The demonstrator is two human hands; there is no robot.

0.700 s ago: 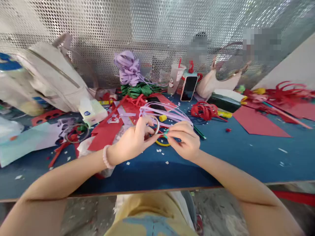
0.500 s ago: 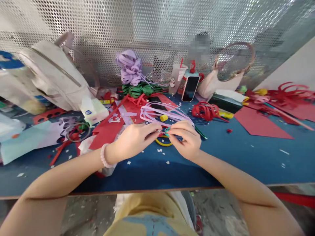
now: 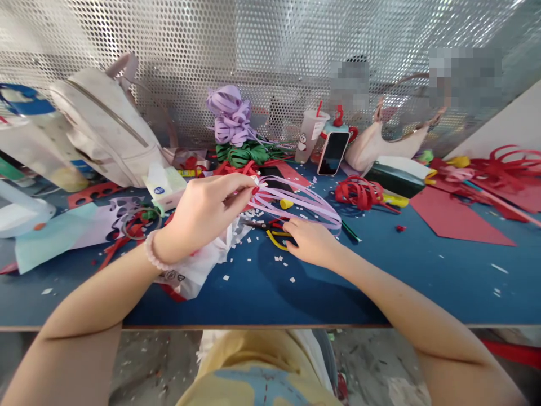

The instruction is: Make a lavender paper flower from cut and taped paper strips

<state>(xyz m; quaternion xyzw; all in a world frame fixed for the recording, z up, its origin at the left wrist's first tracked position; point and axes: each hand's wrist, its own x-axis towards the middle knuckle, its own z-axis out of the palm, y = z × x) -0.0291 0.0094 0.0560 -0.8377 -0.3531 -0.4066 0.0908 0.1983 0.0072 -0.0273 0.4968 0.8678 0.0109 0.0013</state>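
My left hand (image 3: 215,211), a beaded bracelet at its wrist, is raised with thumb and fingers pinched together. A tiny whitish bit shows at the fingertips, too small to name. Just beside them is the gathered end of a loop of lilac paper strips (image 3: 313,203); whether they touch is unclear. My right hand (image 3: 313,241) is low over the table, fingers curled on the handles of a pair of scissors (image 3: 274,241) with yellow and red grips. The dark blades point left; the fingers partly cover the handles.
White paper scraps (image 3: 279,259) litter the blue table. A yellow roll (image 3: 286,203), a phone (image 3: 333,152), a cup (image 3: 310,135) and red paper strips (image 3: 357,192) lie or stand beyond my hands. Left are a plastic bag (image 3: 203,270), tissue pack (image 3: 164,189) and backpack (image 3: 110,129).
My hands have parted. The left moved up and left, still pinched; the right came down onto the scissors' handles. The view shifted slightly, and the scissors' blades now show.
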